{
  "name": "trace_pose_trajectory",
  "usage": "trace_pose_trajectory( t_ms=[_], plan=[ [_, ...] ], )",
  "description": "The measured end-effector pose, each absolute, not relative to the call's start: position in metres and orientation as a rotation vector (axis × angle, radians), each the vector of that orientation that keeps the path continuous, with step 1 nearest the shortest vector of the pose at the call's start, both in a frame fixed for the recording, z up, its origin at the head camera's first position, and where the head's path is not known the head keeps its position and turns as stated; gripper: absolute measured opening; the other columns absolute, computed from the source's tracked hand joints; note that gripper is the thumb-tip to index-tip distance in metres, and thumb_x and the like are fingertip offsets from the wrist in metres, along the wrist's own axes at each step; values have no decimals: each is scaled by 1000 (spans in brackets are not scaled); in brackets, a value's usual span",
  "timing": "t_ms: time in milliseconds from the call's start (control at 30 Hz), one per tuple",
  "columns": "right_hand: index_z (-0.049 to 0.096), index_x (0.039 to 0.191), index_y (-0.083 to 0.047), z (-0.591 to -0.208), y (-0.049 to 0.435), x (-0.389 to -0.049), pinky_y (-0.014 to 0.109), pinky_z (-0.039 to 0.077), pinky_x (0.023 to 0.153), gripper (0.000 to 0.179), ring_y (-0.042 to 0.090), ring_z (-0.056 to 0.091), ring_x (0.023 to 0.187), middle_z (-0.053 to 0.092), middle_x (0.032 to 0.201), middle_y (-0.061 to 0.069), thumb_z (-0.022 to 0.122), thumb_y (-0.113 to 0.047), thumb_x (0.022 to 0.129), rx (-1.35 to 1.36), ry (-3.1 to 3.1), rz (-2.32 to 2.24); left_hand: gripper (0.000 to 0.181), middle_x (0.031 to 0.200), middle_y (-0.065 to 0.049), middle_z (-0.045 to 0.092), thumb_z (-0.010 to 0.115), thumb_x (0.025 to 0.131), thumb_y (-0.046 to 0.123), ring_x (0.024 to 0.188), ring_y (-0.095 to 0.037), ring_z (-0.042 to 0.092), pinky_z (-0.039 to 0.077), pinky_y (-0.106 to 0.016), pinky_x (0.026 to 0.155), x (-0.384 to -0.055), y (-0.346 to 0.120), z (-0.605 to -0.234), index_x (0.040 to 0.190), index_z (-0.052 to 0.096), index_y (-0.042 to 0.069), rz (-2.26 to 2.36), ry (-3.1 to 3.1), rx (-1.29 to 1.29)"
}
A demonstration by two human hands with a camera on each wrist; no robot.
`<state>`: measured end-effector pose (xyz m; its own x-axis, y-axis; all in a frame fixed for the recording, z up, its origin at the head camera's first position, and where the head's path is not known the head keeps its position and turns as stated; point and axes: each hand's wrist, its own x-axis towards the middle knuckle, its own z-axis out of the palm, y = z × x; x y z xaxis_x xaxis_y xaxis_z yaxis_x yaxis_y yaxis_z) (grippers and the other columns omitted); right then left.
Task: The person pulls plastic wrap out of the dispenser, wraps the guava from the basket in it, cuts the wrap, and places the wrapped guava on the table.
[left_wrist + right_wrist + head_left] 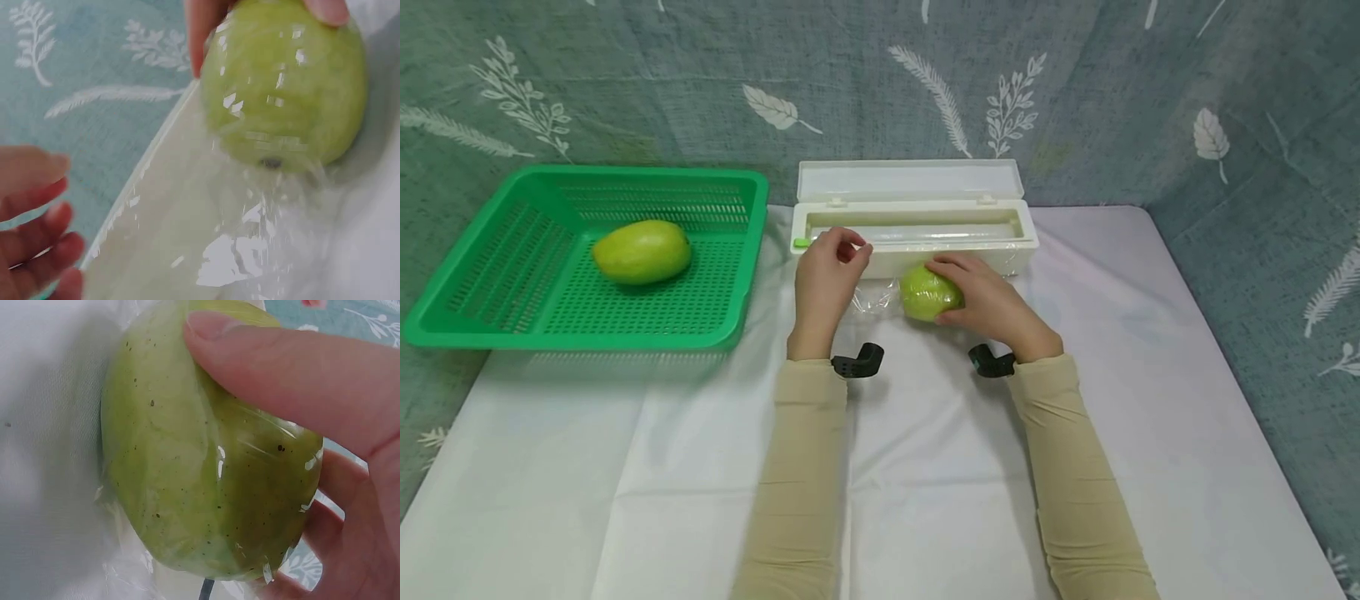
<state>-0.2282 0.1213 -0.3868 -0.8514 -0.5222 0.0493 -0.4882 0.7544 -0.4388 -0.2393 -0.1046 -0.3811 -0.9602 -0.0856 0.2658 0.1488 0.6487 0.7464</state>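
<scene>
Green fruit (922, 295) near the desk's (940, 467) far edge — likely firm, weighty, slippery in its film (876, 298); best cupped round its middle. Right grip (988, 302) curls round it; left grip (826, 282), loosely bent, seems empty.

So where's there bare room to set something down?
Bare white cloth lies right of the right sleeve, between it and the left sleeve, and left of that, in front of the green basket. Crowded: before the white box, with left hand, right hand, wrapped fruit and clear film.

Fruit (642, 252) in basket (580, 341), left of box (887, 264); second fruit (923, 293) before box
</scene>
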Motion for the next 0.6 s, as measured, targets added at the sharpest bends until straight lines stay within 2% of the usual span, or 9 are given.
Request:
trace_pose_trajectory(
  t_ms=[100, 300, 433, 600],
  plan=[
    [38, 136, -13, -387, 122, -229, 35, 22, 103, 79, 21, 25, 128, 32, 139, 1, 77, -25, 69, -817, 2861, -695, 14, 82, 0, 55, 61, 82, 26, 76, -14, 50, 38, -28, 68, -240, -111, -382, 89, 63, 14, -1157, -2512, 52],
    [37, 136, -14, -389, 122, -228, 35, 23, 102, 79, 20, 25, 128, 32, 139, 1, 77, -28, 69, -809, 2851, -723, 16, 107, -4, 48, 62, 81, 26, 102, -20, 39, 34, -32, 84, -241, -118, -385, 94, 63, 17, -1085, -2419, 201],
    [37, 136, -14, -389, 122, -229, 35, 24, 102, 79, 20, 24, 128, 31, 139, 1, 77, -28, 69, -815, 2851, -738, 25, 119, -3, 41, 63, 80, 27, 114, -19, 30, 29, -32, 93, -242, -120, -386, 103, 60, 18, -1094, -2383, 255],
    [37, 136, -14, -390, 122, -228, 35, 24, 102, 79, 20, 24, 128, 30, 139, 2, 76, -30, 69, -817, 2856, -733, 45, 132, -6, 34, 64, 81, 26, 123, -21, 25, 23, -35, 99, -244, -125, -392, 122, 50, 14, -1168, -2403, 274]
  ],
)
